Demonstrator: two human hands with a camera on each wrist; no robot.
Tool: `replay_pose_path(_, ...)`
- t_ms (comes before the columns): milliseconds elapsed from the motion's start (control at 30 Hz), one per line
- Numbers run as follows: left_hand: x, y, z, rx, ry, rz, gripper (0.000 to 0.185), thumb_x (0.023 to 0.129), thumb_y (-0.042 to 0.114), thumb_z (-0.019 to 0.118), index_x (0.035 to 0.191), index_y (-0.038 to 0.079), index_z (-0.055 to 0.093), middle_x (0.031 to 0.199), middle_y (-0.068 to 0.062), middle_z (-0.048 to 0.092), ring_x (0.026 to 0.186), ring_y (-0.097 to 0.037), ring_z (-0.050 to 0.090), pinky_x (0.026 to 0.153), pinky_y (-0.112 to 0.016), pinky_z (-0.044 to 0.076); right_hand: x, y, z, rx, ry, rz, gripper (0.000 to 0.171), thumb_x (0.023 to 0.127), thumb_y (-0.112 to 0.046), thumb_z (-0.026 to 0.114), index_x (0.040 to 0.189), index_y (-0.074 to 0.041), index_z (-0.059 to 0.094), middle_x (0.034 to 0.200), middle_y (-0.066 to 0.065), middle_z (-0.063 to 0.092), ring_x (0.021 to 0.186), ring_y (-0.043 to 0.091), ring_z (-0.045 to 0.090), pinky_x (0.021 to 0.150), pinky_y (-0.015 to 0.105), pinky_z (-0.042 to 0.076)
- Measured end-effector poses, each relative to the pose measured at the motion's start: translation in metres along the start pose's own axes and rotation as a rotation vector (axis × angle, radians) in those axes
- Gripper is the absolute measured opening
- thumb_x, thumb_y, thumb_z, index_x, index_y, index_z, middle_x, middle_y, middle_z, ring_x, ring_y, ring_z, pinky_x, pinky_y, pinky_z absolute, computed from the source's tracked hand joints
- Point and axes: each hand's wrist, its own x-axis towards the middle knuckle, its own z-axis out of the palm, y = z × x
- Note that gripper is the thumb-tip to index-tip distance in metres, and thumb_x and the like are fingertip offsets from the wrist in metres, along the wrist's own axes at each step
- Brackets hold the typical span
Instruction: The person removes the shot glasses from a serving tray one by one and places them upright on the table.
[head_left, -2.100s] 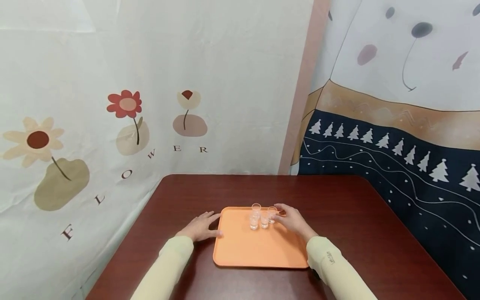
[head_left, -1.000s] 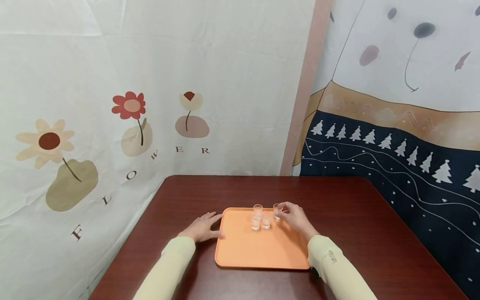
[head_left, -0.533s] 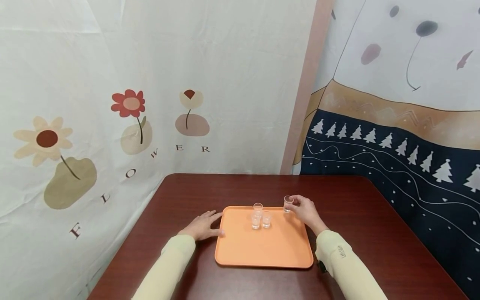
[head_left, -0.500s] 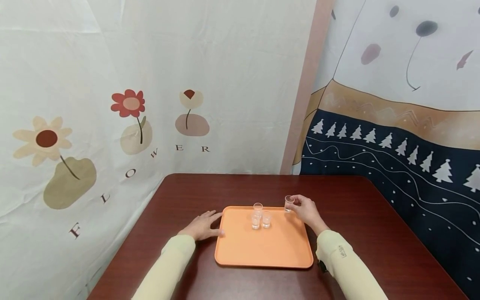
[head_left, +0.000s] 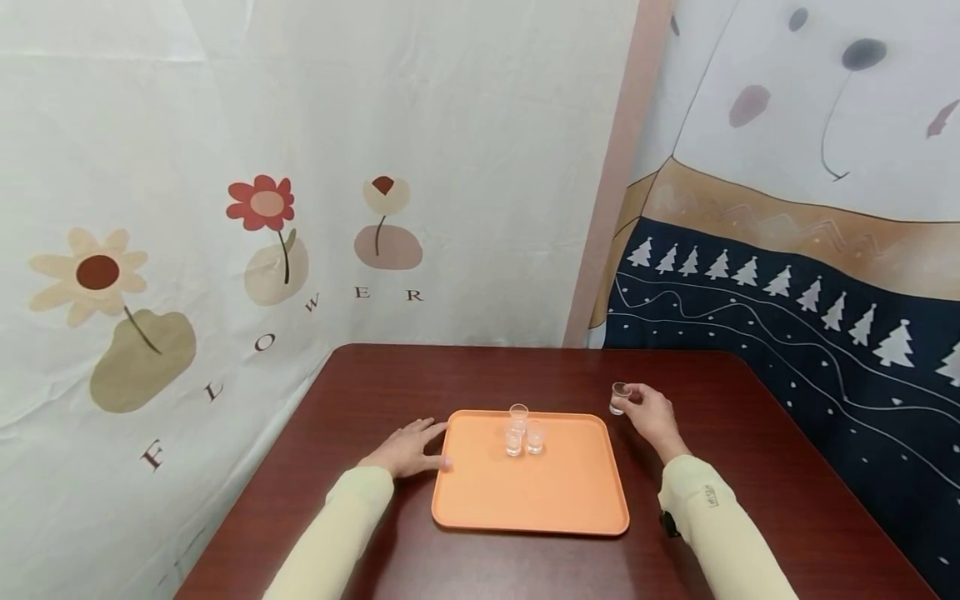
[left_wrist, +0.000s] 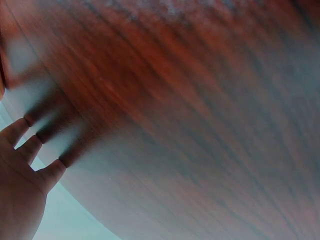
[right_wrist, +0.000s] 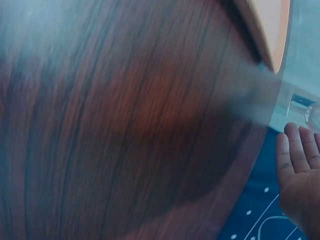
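An orange tray (head_left: 525,492) lies on the dark red wooden table (head_left: 465,375). Three small clear glasses (head_left: 523,429) stand together near the tray's far edge. My right hand (head_left: 651,414) holds a fourth small clear glass (head_left: 618,398) off the tray, to its right, just at the table surface; its rim (right_wrist: 306,111) shows past my fingers in the right wrist view. My left hand (head_left: 407,450) rests flat on the table, fingers spread, touching the tray's left edge. The left wrist view shows only my fingers (left_wrist: 30,150) over the wood.
Printed fabric hangs on the walls behind and to both sides of the table. The table's right edge (head_left: 810,450) runs close to the dark blue cloth. Bare wood shows behind and to the right of the tray.
My right hand lifted one glass out of the group on the tray and carried it right, past the tray's edge, down to the table. My left hand stayed put.
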Motion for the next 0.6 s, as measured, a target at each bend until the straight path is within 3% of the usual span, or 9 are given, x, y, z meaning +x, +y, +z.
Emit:
replay_pose_path(367, -0.001, 0.0, -0.001, 0.008, 0.003, 0.004, 0.084, 0.085, 0.059, 0.07, 0.153, 0.018, 0.042, 0.155, -0.02, 0.035, 0.144, -0.04, 0.028, 0.113, -0.061, 0.023, -0.001, 0.019, -0.007, -0.035, -0.019, 0.066, 0.051, 0.097, -0.029, 0.064, 0.131, 0.007, 0.055, 0.127, 0.03, 0.056, 0.114, 0.043, 0.052, 0.096, 0.055, 0.044)
replay_pose_path(600, -0.002, 0.002, 0.001, -0.002, 0.01, 0.0, 0.083, 0.085, 0.059, 0.07, 0.152, 0.019, 0.043, 0.154, -0.02, 0.036, 0.144, -0.04, 0.028, 0.113, -0.061, 0.024, -0.002, 0.027, -0.002, -0.065, -0.031, 0.073, 0.05, 0.096, -0.029, 0.065, 0.129, 0.007, 0.055, 0.122, 0.029, 0.059, 0.109, 0.042, 0.054, 0.093, 0.056, 0.045)
